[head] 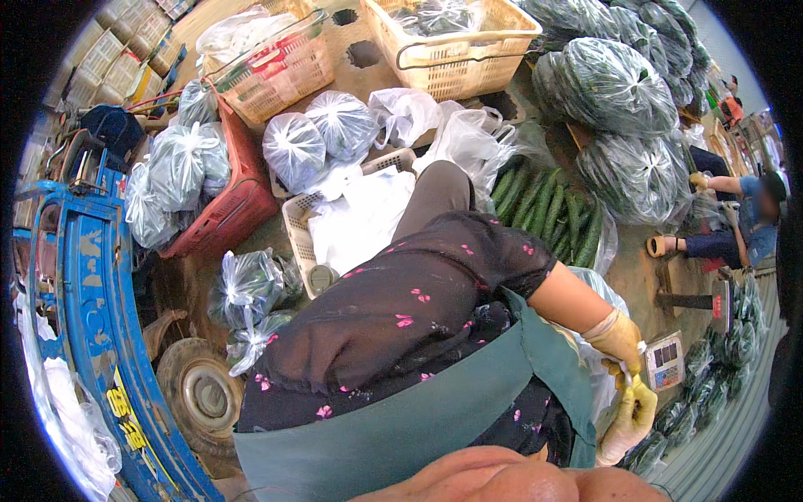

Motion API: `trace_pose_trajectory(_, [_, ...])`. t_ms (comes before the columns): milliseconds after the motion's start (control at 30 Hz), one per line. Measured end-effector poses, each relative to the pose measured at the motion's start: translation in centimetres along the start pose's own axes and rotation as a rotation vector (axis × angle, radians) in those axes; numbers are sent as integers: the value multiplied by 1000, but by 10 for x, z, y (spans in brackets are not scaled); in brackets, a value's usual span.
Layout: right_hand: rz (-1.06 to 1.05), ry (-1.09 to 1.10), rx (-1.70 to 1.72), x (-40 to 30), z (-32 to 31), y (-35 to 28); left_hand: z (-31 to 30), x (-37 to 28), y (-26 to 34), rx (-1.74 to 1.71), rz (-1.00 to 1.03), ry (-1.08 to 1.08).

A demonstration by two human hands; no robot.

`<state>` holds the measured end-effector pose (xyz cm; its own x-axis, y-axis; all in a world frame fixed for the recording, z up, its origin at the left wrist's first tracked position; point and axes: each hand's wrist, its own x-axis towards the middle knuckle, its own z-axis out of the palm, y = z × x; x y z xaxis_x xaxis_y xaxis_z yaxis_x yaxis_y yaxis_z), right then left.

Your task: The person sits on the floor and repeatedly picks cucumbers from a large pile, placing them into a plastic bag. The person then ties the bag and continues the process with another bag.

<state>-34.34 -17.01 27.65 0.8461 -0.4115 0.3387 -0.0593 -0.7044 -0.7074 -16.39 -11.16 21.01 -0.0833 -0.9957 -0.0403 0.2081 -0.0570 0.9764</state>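
My left hand, in a pale yellow glove, pinches the twisted white neck of a clear plastic bag at the right. My right hand, gloved alike, meets it from below with bent fingers on the same plastic. The bag hangs beside my green apron, which partly covers it; what it holds is hidden. Cucumbers lie in an open plastic bag above my left forearm. A beige crate holding white plastic sheets or bags stands beside my dark-clad leg.
Filled bags of green produce are piled at upper right. A scale display is just beyond my hands. A seated person works at far right. A red crate, beige baskets and a blue cart stand around.
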Motion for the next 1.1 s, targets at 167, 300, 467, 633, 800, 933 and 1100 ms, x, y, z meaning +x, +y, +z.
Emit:
trace_pose_trajectory(167, [135,20,446,19,9,31,12,-5,2,819,391,-91])
trace_pose_trajectory(300, [354,30,1194,44,47,-6,50,24,1,1713,93,387])
trace_pose_trajectory(467, [228,59,736,36,42,41,34,26,41,1927,290,514])
trace_pose_trajectory(633, [195,-28,342,60,35,59,0,-13,49,1512,576,238])
trace_pose_trajectory(800, [146,-166,-193,60,38,114,-37,-83,-2,1437,647,5])
trace_pose_trajectory(933, [276,3,192,72,36,37,-36,-112,17,1250,410,212])
trace_pose_trajectory(1100, [96,-208,-153,73,55,-54,-41,-87,15,1393,438,315])
